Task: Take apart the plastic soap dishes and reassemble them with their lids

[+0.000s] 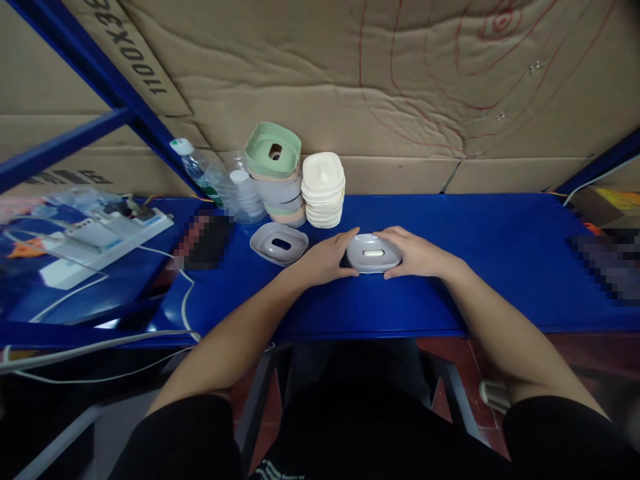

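Between my two hands, on the blue table, sits a grey plastic dish (361,248) with a slot in its middle; something white shows through the slot and under the near rim. My left hand (327,259) grips the dish's left side, thumb at the front and fingers behind. On the opposite side my right hand (413,253) grips it the same way. A second grey dish (260,243) with an open slot lies left of my left hand. Behind stand a stack of coloured dishes, topped by a green dish (255,150), and a stack of cream-coloured pieces (323,180).
The blue table (500,267) has cardboard (280,67) behind it. At left are a white power strip (107,247) with cables, a plastic bottle (193,167), and a clear plastic container (253,207). Blurred dark items (207,240) lie at left and far right.
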### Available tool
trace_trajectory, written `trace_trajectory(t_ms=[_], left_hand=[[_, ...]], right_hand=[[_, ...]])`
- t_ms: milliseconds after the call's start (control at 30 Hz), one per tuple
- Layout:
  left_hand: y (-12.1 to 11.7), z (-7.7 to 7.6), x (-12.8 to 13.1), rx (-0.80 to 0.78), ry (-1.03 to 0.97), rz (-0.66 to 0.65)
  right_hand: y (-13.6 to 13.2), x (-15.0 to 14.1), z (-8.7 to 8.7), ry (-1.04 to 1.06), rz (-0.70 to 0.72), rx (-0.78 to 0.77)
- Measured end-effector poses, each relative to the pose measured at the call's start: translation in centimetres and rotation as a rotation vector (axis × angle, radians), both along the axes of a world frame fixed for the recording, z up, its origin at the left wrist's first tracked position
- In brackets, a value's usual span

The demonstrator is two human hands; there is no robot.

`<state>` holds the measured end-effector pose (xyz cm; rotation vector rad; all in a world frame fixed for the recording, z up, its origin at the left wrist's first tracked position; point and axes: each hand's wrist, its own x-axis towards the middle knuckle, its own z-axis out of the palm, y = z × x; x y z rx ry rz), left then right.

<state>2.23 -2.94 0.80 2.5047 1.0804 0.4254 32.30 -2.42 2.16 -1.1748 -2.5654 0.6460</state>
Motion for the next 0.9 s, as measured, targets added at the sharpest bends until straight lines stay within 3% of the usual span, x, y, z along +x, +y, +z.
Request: trace_trajectory(t_ms=[267,433,500,600,667,800,900], left_hand=[[0.2,0.1,0.1,0.078,0.050,-0.037],[0.8,2.1,-2.0,0.321,-0.109,-0.004],[1.3,3.4,-4.0,0.487,-0.175,0.180],[2.6,4.7,-8.0,0.736,-0.265,0.704],[3.8,4.8,-10.6,0.805,-0.335,0.973],[6.0,3.6,-13.9,0.663,-0.369,1.202],[7.0,2.6,-14.7,0.529,-0.371,1.209]], right_hand=[[-0.1,-0.1,-0.1,0.010,0.007,0.032],[-0.1,0.1,-0.3,-0.006,0.013,0.050],[-0.1,0.1,-0.3,-0.023,0.020,0.054],[-0.1,0.2,-0.4,-0.041,0.028,0.059],[-0.1,0.3,-0.4,-0.054,0.024,0.062],[-0.1,0.3,-0.5,-0.065,0.015,0.056],[0.0,0.3,-0.7,-0.055,0.025,0.067]])
